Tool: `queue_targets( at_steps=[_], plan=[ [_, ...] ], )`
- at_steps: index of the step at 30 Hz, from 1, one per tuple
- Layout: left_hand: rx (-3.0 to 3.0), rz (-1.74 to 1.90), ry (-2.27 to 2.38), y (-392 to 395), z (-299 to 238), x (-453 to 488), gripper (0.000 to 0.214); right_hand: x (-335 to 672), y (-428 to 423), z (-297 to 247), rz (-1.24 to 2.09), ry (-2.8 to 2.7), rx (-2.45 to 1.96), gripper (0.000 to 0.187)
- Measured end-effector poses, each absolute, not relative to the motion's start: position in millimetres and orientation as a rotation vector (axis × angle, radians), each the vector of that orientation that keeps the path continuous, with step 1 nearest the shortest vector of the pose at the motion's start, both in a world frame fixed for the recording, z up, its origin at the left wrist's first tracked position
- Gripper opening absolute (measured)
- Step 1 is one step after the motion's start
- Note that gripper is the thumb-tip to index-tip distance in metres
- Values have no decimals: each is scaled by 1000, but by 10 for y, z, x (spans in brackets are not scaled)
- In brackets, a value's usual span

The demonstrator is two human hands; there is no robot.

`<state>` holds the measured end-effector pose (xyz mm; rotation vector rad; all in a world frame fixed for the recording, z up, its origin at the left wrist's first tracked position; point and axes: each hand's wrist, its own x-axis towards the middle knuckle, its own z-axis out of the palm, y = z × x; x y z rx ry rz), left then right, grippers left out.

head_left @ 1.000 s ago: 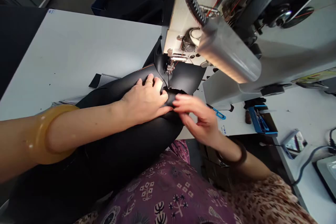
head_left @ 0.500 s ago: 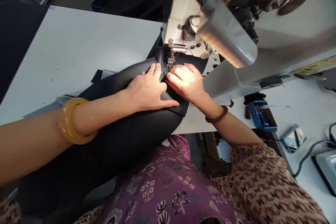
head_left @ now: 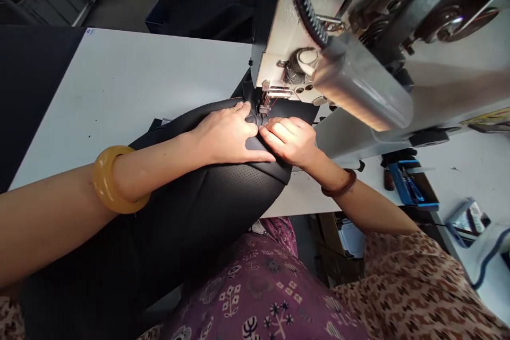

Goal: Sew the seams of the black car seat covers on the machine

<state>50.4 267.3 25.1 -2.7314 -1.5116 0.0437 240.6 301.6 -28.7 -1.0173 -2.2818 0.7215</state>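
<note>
A large black leather-like cover point(head_left: 223, 196) with a perforated patch and an orange-stitched edge lies over the table and drapes toward my body. My left hand point(head_left: 227, 135) rests flat on it, fingers stretched toward the needle area and thumb spread to the right. Just right of it, my right hand point(head_left: 292, 141) has its fingers curled and pinched on the cover near a seam. Both hands are close in front of the sewing machine's presser foot point(head_left: 263, 109), which stands over the cover. The needle tip is too small to make out.
The sewing machine head point(head_left: 273, 58) and a lit grey lamp point(head_left: 362, 82) overhang from the upper right. On the white tabletop point(head_left: 151, 74), a blue box point(head_left: 430, 205) with tools stands at the right. A grey crate point(head_left: 56, 0) sits at the far left.
The camera view has shifted, so the machine appears lower and further right. My right hand sits slightly farther from the presser foot. My left hand stays flat on the cover.
</note>
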Motion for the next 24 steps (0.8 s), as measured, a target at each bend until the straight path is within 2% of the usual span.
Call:
queue_targets(
  at_steps=[5,17,24],
  plan=[
    [-2777,16,-1435,2725,226,457,73,2483,2998,-371,772,-2155,-1002,6],
    [-2751,91,-1434,2870,252,434,70,2512,3167,-433,437,-2208,-942,18],
    [-2771,72,-1424,2915,229,419,70,2487,3198,-474,105,-2298,-923,24]
  ],
)
